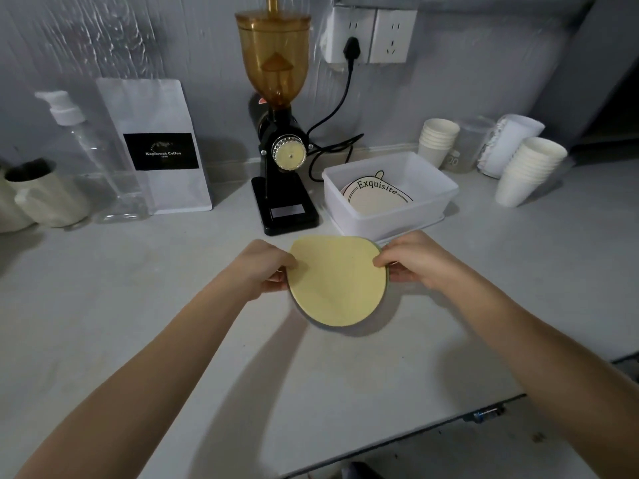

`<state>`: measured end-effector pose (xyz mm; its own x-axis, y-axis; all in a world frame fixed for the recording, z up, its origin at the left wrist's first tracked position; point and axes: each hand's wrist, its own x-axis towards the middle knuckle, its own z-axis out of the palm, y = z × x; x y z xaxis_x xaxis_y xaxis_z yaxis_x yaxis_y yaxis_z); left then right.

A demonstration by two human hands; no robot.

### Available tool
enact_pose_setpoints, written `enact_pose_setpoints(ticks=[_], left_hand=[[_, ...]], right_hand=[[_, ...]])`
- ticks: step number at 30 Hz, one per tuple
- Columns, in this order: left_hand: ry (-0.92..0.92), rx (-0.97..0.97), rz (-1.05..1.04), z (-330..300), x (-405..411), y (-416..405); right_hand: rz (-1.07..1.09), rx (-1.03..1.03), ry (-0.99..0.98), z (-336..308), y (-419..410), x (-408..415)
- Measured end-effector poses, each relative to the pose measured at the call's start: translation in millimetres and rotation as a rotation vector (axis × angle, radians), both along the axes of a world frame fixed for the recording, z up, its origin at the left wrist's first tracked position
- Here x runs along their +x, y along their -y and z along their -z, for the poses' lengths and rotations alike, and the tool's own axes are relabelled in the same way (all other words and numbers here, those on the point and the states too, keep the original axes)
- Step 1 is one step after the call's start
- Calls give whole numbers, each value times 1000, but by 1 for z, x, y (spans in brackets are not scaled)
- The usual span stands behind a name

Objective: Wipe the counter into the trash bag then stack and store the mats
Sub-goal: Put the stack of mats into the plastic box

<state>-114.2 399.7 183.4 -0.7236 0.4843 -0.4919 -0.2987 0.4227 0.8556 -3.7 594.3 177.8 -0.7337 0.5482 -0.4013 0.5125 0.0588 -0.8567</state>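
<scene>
A stack of round mats (337,281), pale yellow on top with a green edge showing beneath, is held just above the grey counter (138,323) at its middle. My left hand (264,267) pinches the stack's left rim and my right hand (413,259) pinches its right rim. Right behind the stack stands a white plastic box (432,198), and inside it lies a round mat printed "Exquisite" (375,198). No trash bag or wiping cloth is in view.
A black coffee grinder (281,160) with an amber hopper stands behind the mats, its cord running to a wall socket (352,46). A white coffee bag (162,146), a clear pump bottle (86,150) and cream mugs (41,195) stand at the left. Paper cup stacks (529,167) stand at the right.
</scene>
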Motion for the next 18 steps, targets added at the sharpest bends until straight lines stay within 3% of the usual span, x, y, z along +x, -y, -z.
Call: enact_pose_setpoints(ticks=[11,18], left_hand=[[-97,174,-146,-78,-33,-105],[-225,106,-266,-72,-60,-183]], right_hand=[[58,60,-168,-81,-112,-48],[47,80,-189,-79,-179,-92]])
